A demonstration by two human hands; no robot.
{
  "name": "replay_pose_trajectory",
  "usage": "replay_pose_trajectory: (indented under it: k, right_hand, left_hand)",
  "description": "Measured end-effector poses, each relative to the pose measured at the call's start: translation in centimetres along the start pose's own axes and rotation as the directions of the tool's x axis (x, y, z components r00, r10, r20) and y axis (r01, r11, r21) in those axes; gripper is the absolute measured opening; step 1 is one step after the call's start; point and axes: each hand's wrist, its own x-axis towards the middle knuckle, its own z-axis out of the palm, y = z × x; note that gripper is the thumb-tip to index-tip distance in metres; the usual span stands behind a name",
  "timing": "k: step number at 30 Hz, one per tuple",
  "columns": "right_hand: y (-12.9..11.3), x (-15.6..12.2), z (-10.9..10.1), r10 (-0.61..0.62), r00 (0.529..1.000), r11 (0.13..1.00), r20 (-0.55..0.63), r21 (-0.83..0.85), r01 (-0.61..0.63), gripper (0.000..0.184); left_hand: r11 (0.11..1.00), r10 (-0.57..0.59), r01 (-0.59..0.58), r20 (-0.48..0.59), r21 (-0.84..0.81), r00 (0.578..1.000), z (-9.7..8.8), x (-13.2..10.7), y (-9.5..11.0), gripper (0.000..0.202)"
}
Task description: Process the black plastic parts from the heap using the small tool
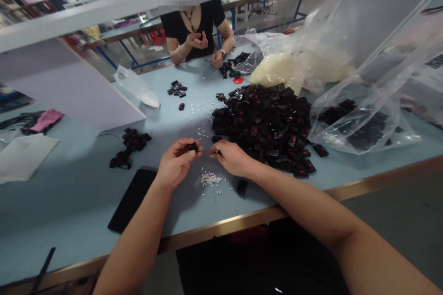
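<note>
My left hand (176,161) is closed in a pinch on a small black plastic part (192,147) held just above the table. My right hand (231,157) is closed too, fingertips pinched close to that part; what it holds is too small to name. Under my hands lies a little heap of tiny white pieces (210,179), with one black part (241,187) beside it. A big pile of black parts with red marks (265,124) rises right behind my right hand.
A black phone (131,199) lies left of my left arm. Smaller clusters of black parts (130,144) sit to the left. Clear plastic bags (363,115) hold more parts at right. A person in black (194,23) works across the light blue table (69,203).
</note>
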Motion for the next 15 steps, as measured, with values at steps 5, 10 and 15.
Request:
replay_pose_trajectory:
  k: [5, 10, 15]
  right_hand:
    - [-0.7, -0.1, -0.7, 0.162, 0.986, 0.923, -0.037, 0.360, -0.138, 0.010]
    - [-0.9, -0.2, -0.8, 0.222, 0.974, 0.722, 0.030, 0.667, -0.185, 0.018]
    - [-0.9, -0.1, -1.0, 0.210, 0.975, 0.615, 0.076, 0.765, -0.192, 0.028]
  left_hand:
    - [0.999, -0.037, 0.037, 0.034, -0.014, 0.999, 0.7, -0.4, 0.0, 0.039]
    - [0.999, -0.042, 0.040, 0.094, 0.018, 0.995, 1.2, -0.9, -0.2, 0.047]
    - [0.998, -0.014, 0.005, 0.139, 0.064, 0.990, 1.4, -1.0, -0.6, 0.027]
